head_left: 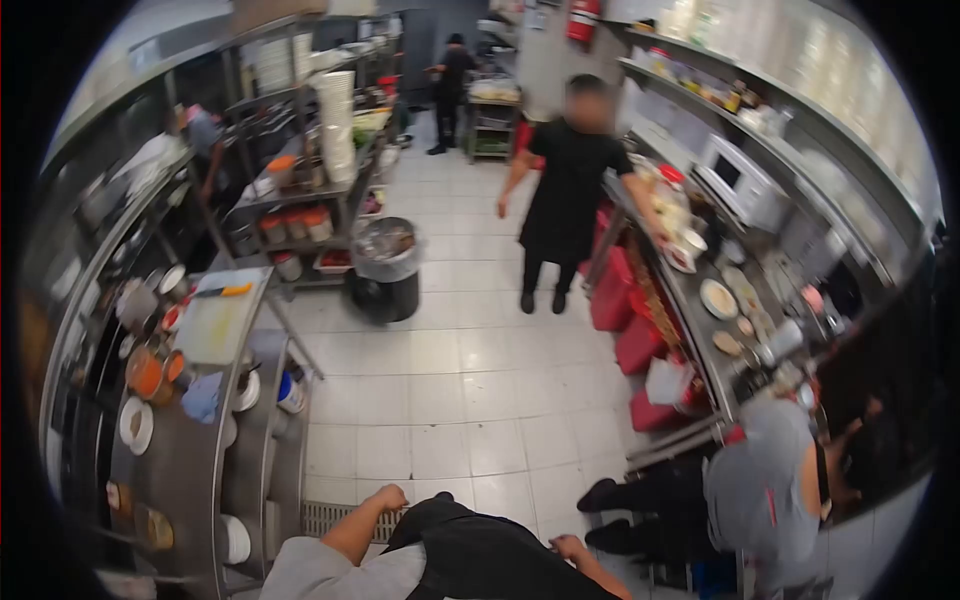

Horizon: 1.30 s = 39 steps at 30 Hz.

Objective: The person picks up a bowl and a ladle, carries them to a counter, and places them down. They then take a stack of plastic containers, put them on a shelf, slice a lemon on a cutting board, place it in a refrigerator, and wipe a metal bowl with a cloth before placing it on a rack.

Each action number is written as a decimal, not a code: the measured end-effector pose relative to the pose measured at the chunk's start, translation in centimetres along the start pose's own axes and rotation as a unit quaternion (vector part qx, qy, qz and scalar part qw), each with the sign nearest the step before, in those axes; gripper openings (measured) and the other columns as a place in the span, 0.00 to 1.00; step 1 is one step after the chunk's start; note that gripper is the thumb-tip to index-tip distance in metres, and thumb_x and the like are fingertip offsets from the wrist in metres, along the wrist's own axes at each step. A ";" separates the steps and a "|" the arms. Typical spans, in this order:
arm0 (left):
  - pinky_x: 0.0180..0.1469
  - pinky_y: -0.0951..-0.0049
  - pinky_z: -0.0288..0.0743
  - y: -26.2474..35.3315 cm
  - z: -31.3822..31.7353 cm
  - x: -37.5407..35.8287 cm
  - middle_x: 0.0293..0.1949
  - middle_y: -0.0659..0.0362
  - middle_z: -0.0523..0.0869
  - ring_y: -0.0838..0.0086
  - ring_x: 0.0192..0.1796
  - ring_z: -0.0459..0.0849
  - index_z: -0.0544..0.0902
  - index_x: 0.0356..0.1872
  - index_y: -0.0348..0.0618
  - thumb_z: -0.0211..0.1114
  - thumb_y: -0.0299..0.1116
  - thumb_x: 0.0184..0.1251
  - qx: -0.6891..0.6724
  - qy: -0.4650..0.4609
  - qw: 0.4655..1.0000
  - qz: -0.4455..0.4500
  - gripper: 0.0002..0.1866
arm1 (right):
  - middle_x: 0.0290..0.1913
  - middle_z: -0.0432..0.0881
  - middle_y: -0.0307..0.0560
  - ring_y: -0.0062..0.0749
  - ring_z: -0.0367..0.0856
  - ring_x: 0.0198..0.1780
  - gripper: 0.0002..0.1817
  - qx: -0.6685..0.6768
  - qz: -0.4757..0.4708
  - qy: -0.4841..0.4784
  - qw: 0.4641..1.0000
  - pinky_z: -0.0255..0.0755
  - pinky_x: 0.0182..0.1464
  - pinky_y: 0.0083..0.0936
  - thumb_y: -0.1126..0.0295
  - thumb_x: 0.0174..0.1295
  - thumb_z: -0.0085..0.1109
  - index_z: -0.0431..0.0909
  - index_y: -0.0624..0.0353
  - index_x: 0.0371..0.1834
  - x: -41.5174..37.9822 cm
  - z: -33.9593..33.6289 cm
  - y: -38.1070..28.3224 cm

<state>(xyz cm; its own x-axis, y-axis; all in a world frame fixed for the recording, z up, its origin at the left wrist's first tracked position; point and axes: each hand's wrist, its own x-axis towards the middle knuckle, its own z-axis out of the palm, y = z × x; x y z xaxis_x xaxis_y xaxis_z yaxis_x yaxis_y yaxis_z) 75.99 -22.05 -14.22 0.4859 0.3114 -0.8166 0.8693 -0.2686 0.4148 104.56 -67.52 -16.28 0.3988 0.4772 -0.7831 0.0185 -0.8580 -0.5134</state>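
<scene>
My left hand [388,497] hangs low in front of my body, its fingers curled in, with nothing showing in it. Below it is a metal floor grate [335,518]. At my other side my right hand [569,546] is small in view, its fingers loosely closed and no object visible in it. Between the hands is the black apron [480,555] I wear. Neither hand touches a counter. To the left stands a steel worktable [185,480] bearing a cutting board [215,330], an orange-handled knife [222,291] and a blue cloth [202,397].
A person in grey [765,480] bends at the right counter, close to my right side. Another in black [575,190] stands by the right counter [690,320]. A lined trash bin [388,285] stands ahead left. Red bins [640,345] sit under the counter. Tiled floor [440,380] runs between.
</scene>
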 end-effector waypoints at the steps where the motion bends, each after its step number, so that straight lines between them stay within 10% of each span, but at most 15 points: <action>1: 0.33 0.58 0.81 -2.4 -2.0 2.1 0.30 0.52 0.87 0.61 0.34 0.87 0.87 0.30 0.38 0.65 0.41 0.57 0.102 0.043 0.992 0.067 0.14 | 0.37 0.84 0.53 0.35 0.84 0.35 0.19 -0.005 -0.065 -0.007 0.998 0.78 0.35 0.31 0.58 0.65 0.53 0.81 0.65 0.41 7.0 0.1 1.1; 3: 0.35 0.56 0.81 -6.9 -2.7 1.2 0.29 0.52 0.87 0.61 0.35 0.87 0.87 0.28 0.38 0.67 0.43 0.55 0.192 0.076 0.972 0.110 0.15 | 0.37 0.84 0.51 0.34 0.82 0.30 0.16 -0.088 -0.235 0.013 0.968 0.78 0.29 0.32 0.63 0.64 0.56 0.77 0.67 0.45 16.3 -0.9 -1.3; 4: 0.39 0.56 0.80 -7.6 -4.2 0.7 0.30 0.53 0.87 0.60 0.36 0.86 0.87 0.30 0.39 0.65 0.47 0.58 0.089 0.099 0.990 0.040 0.18 | 0.37 0.84 0.51 0.32 0.82 0.30 0.15 0.143 -0.019 0.011 0.990 0.78 0.29 0.29 0.64 0.63 0.57 0.76 0.66 0.45 11.0 -2.0 -12.7; 10: 0.50 0.60 0.77 -6.0 -6.0 -1.8 0.45 0.54 0.86 0.62 0.50 0.82 0.81 0.51 0.41 0.55 0.57 0.65 -0.257 0.105 0.958 -0.075 0.29 | 0.37 0.84 0.48 0.29 0.81 0.31 0.14 0.075 -0.173 -0.018 0.982 0.77 0.30 0.25 0.64 0.64 0.55 0.76 0.62 0.46 12.2 -2.5 -33.8; 14: 0.64 0.57 0.64 0.0 -2.6 -4.7 0.66 0.48 0.70 0.58 0.67 0.67 0.71 0.65 0.43 0.59 0.52 0.67 -0.345 -0.116 0.928 -0.079 0.31 | 0.37 0.84 0.46 0.29 0.82 0.31 0.14 0.065 -0.192 -0.067 0.977 0.77 0.30 0.26 0.63 0.65 0.56 0.76 0.62 0.46 14.1 -3.5 -35.8; 22: 0.63 0.58 0.67 11.8 -15.0 -12.2 0.61 0.51 0.75 0.62 0.63 0.71 0.74 0.61 0.39 0.54 0.54 0.69 -0.400 -0.046 0.883 0.241 0.30 | 0.36 0.84 0.53 0.36 0.84 0.29 0.17 -0.071 -0.048 -0.058 0.995 0.80 0.27 0.31 0.61 0.63 0.59 0.76 0.66 0.45 29.1 -10.1 -13.0; 25: 0.62 0.58 0.67 16.3 -19.6 -11.2 0.59 0.52 0.77 0.63 0.62 0.73 0.76 0.59 0.38 0.52 0.54 0.71 -0.372 -0.033 0.886 0.275 0.30 | 0.40 0.84 0.55 0.37 0.85 0.30 0.19 0.111 0.185 -0.020 0.976 0.80 0.28 0.31 0.60 0.63 0.58 0.76 0.67 0.47 24.3 -14.3 -18.4; 29: 0.61 0.58 0.68 19.3 -25.0 -8.2 0.56 0.54 0.80 0.65 0.60 0.75 0.77 0.57 0.36 0.50 0.55 0.72 -0.330 0.006 0.897 0.295 0.30 | 0.42 0.84 0.56 0.37 0.85 0.36 0.19 0.030 0.007 -0.005 1.000 0.81 0.33 0.32 0.60 0.63 0.57 0.76 0.66 0.47 30.6 -17.8 -17.9; 30: 0.61 0.58 0.68 18.2 -25.7 -4.4 0.56 0.54 0.80 0.65 0.60 0.75 0.77 0.57 0.36 0.50 0.55 0.72 -0.329 0.007 0.897 0.296 0.30 | 0.41 0.85 0.52 0.38 0.85 0.37 0.18 0.173 0.161 0.018 0.971 0.81 0.36 0.33 0.63 0.59 0.60 0.76 0.62 0.48 27.7 -20.0 -25.6; 31: 0.59 0.59 0.70 15.2 -26.3 1.6 0.54 0.53 0.81 0.64 0.57 0.77 0.78 0.54 0.35 0.50 0.54 0.72 -0.370 -0.034 0.917 0.149 0.29 | 0.42 0.85 0.49 0.39 0.85 0.38 0.19 -0.142 -0.026 0.001 0.990 0.81 0.37 0.33 0.63 0.56 0.62 0.76 0.59 0.49 30.5 -21.3 -26.0; 32: 0.58 0.59 0.71 13.4 -27.1 4.8 0.51 0.53 0.83 0.64 0.54 0.79 0.79 0.51 0.35 0.50 0.54 0.72 -0.399 -0.076 0.914 -0.006 0.28 | 0.42 0.85 0.46 0.40 0.85 0.39 0.21 -0.434 -0.207 -0.020 0.876 0.80 0.39 0.34 0.63 0.52 0.64 0.76 0.56 0.50 35.1 -21.9 -24.8; 33: 0.58 0.59 0.71 13.5 -28.0 5.0 0.51 0.53 0.83 0.64 0.54 0.79 0.79 0.51 0.35 0.50 0.54 0.72 -0.395 -0.082 0.915 -0.014 0.28 | 0.41 0.86 0.42 0.41 0.85 0.41 0.25 -0.484 -0.195 -0.025 0.853 0.79 0.41 0.34 0.63 0.47 0.65 0.75 0.53 0.52 38.3 -22.3 -25.9; 36: 0.51 0.59 0.74 13.9 -30.1 8.1 0.49 0.53 0.84 0.62 0.49 0.82 0.80 0.44 0.37 0.49 0.51 0.73 -0.584 -0.015 0.811 0.022 0.24 | 0.31 0.85 0.44 0.39 0.84 0.33 0.11 -0.299 -0.188 0.012 0.935 0.78 0.38 0.39 0.60 0.55 0.56 0.82 0.55 0.28 39.5 -25.1 -37.0; 37: 0.49 0.57 0.75 13.9 -29.5 9.1 0.48 0.51 0.84 0.62 0.49 0.82 0.80 0.44 0.38 0.50 0.50 0.71 -0.427 0.045 0.903 -0.015 0.23 | 0.31 0.84 0.45 0.39 0.84 0.32 0.12 -0.465 -0.315 0.068 0.825 0.77 0.37 0.39 0.59 0.55 0.55 0.82 0.55 0.28 41.2 -25.6 -39.9; 39: 0.47 0.56 0.75 14.7 -30.6 11.3 0.48 0.50 0.83 0.61 0.48 0.82 0.80 0.44 0.38 0.52 0.49 0.69 -0.156 0.114 0.980 -0.047 0.22 | 0.34 0.84 0.43 0.39 0.83 0.31 0.13 -0.246 -0.394 0.125 0.877 0.77 0.37 0.37 0.59 0.55 0.54 0.81 0.55 0.33 42.5 -25.8 -45.1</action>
<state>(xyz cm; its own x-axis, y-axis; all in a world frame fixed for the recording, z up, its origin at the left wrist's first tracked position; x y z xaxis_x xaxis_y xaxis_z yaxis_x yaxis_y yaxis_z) 97.02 5.44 -5.05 0.3791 0.5272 -0.7605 0.8791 0.0514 0.4739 144.36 -13.42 -17.34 0.2718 0.9549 -0.1199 0.7477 -0.2879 -0.5983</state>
